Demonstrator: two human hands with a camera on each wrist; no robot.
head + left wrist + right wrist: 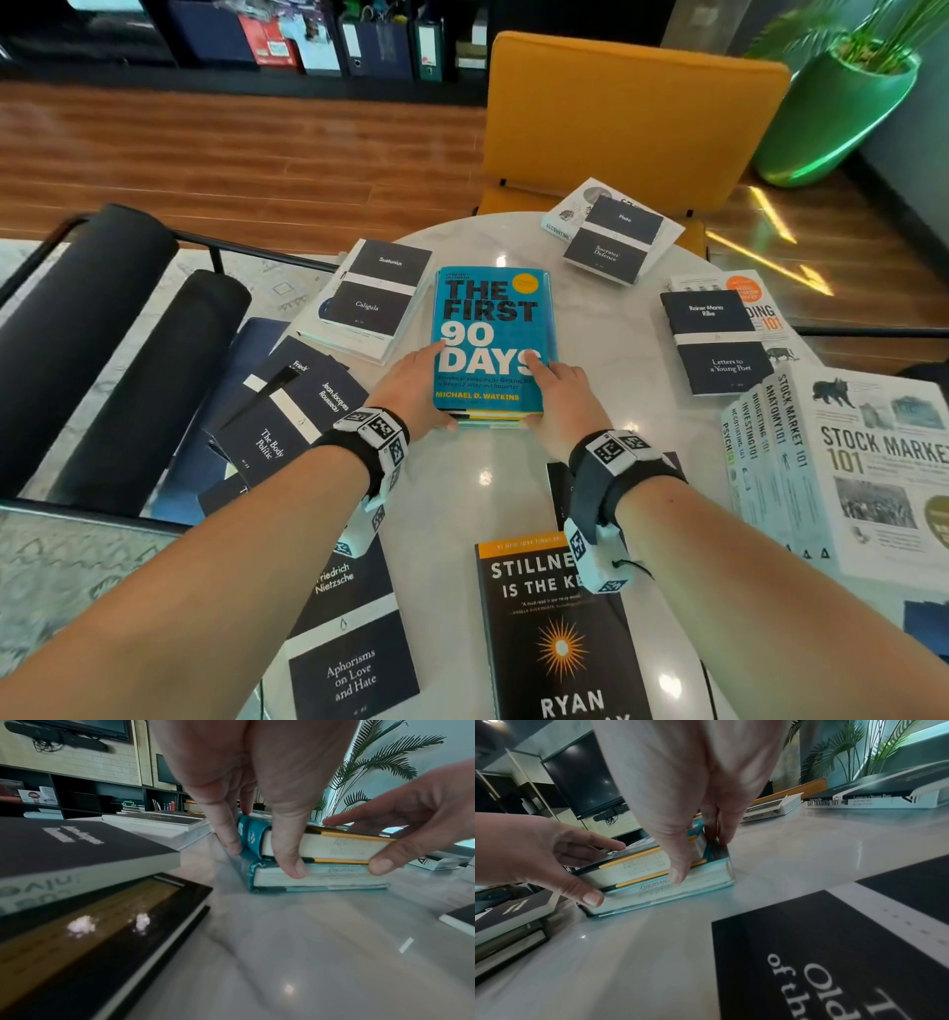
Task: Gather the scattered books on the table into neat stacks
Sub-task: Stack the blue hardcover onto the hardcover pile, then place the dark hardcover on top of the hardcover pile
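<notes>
A blue hardback, "The First 90 Days" [490, 339], lies on top of a teal book [334, 878] in the middle of the round white table [590, 318]. My left hand [426, 390] holds the stack's near left corner, thumb on the page edges, fingers down the spine side. My right hand [557, 395] holds the near right corner, index finger on the cover and thumb against the lower book's near edge. In the right wrist view the blue hardback [634, 868] sits slightly askew on the teal book [667, 894].
Scattered books ring the stack: "Caligula" [377, 293] on a pale book at the left, "Socrates' Defence" [611, 239] far right, "Letters to a Young Poet" [716, 344], a "Stock Market 101" set [847, 462], "Stillness Is the Key" [544, 642], "Aphorisms on Love and Hate" [349, 668]. An orange chair [626, 118] stands behind.
</notes>
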